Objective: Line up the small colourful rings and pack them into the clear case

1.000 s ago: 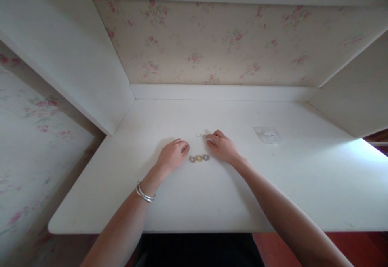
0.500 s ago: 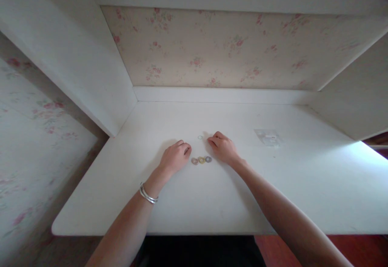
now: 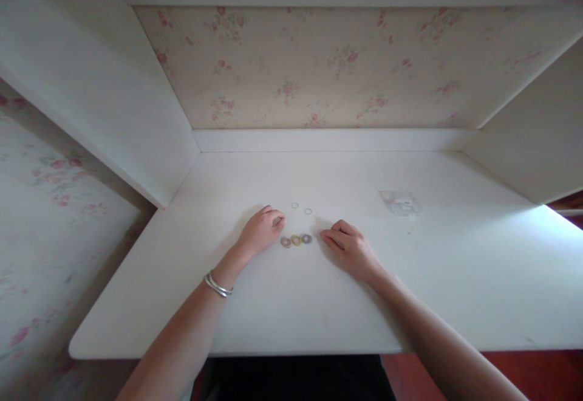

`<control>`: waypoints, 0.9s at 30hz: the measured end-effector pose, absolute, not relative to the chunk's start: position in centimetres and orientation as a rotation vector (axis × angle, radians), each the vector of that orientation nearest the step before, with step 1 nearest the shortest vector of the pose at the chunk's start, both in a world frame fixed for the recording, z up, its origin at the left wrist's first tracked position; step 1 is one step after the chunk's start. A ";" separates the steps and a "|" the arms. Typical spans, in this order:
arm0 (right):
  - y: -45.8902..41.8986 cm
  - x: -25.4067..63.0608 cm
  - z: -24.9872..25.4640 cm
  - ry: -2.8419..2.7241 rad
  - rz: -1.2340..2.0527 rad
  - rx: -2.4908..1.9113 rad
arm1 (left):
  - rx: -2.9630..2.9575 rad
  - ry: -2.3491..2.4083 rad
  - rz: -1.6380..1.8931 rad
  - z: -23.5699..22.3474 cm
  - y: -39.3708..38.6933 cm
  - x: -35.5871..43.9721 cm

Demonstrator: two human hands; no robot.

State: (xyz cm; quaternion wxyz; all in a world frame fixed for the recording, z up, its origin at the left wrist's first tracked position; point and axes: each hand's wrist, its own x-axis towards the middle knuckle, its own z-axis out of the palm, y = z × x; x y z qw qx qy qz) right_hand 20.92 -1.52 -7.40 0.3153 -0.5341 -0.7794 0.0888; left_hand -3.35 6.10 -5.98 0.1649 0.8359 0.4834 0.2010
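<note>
My left hand rests on the white tabletop with its fingers curled in and the thumb against them. Whatever it may hold is hidden. Just to its right lie three small stacks or coils of rings in a row: a pinkish one, a yellow one and a grey-purple one. My right hand is low over the table beside the grey-purple one, fingertips pressed together, nothing visible in them. Beyond the row are two thin single rings, one to the left and one to the right, lying flat and apart.
A clear plastic bag lies on the tabletop at the right. White side panels and a low back ledge bound the table, with flowered wallpaper behind. A tiny speck lies below the bag.
My right hand has drawn back toward me and to the right. A second thin ring now lies beside the first. My left hand has stayed nearly in place; the view has shifted slightly.
</note>
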 end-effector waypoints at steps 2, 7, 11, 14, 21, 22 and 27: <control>-1.6 21.0 -7.6 -2.076 0.220 -1.398 | 2.382 1.384 0.558 -6.1 6.9 -2.7; -1.5 21.0 -7.6 -2.135 0.177 -1.350 | 2.443 1.414 0.470 -5.8 9.1 -1.2; -1.6 20.9 -7.3 -2.212 0.186 -1.346 | 2.512 1.408 0.364 -5.6 9.8 -0.5; -1.6 20.9 -7.2 -2.214 0.195 -1.352 | 2.546 1.421 0.313 -5.4 9.7 -0.3; -1.5 21.3 -7.4 -2.024 0.192 -1.424 | 2.585 1.386 0.304 -4.6 9.5 0.5; -1.4 21.4 -7.5 -2.004 0.188 -1.434 | 2.597 1.365 0.294 -4.5 9.7 0.8; -1.3 21.5 -7.7 -1.966 0.193 -1.458 | 2.647 1.293 0.206 -4.4 10.7 2.1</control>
